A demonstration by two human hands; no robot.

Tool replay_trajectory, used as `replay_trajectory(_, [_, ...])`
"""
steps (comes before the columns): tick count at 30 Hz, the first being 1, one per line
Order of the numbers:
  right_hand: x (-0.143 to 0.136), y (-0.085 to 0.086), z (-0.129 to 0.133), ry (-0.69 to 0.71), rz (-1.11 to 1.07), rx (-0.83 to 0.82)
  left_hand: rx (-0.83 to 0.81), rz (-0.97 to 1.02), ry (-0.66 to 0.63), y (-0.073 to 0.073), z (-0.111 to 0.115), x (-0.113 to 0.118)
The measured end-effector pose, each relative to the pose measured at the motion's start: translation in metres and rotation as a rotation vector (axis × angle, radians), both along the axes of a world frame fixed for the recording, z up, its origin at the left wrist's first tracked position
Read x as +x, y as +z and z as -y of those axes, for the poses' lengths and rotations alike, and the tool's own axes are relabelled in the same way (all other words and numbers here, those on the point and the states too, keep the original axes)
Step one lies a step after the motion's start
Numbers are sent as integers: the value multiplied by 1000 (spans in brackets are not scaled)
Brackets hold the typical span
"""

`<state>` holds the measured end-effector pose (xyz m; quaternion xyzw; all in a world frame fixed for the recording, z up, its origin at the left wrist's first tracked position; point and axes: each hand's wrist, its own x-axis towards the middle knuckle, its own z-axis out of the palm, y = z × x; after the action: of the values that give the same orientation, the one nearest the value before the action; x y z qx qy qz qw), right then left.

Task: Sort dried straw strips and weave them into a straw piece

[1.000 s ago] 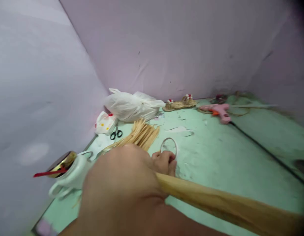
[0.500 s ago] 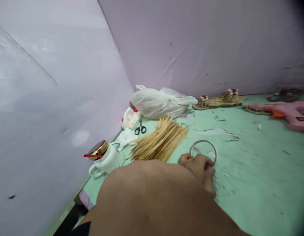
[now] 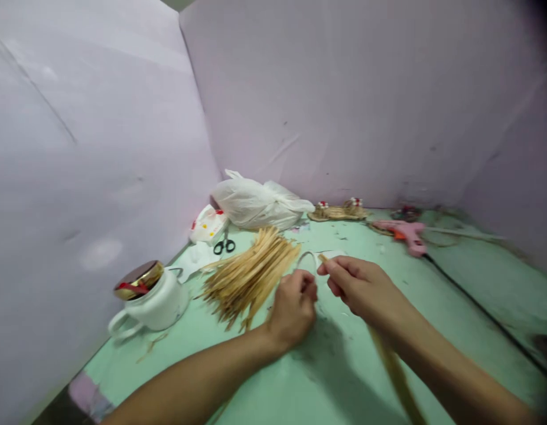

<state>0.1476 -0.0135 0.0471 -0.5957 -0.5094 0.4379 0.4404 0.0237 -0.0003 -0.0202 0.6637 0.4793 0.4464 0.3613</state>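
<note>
Strip trails below the right hand, which pinches its tip; the left hand grips a pale ring over the table. The ring's visible arc looks bare, the gripped part hidden; beyond, a bundle of strips lies untouched.

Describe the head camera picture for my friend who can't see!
The left hand holds a pale ring and the right hand pinches a tan strip over a green table. A pile of similar strips lies at left, a pink glue gun at right.
</note>
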Motion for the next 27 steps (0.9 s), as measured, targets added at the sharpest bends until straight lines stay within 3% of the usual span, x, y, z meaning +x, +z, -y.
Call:
replay_trajectory(3, [17,-18,2,-144,-420,-168,-24,167,-19,9,-4,1])
replay_trajectory(5, [23,-31,5,-164,-524,-193,-88,218,-69,15,-4,2])
replay_trajectory(11, [18,-40,13,-182,-434,-52,-174,282,-207,20,-1,6])
replay_trajectory(17, [6,-37,16,-168,-267,149,-204,294,-218,19,-1,6])
replay_trajectory(21, [2,-40,5,-158,-267,163,-193,295,-223,21,-3,4])
replay_trajectory(27, [6,-47,-17,-201,-425,141,-163,274,-351,13,-8,-3])
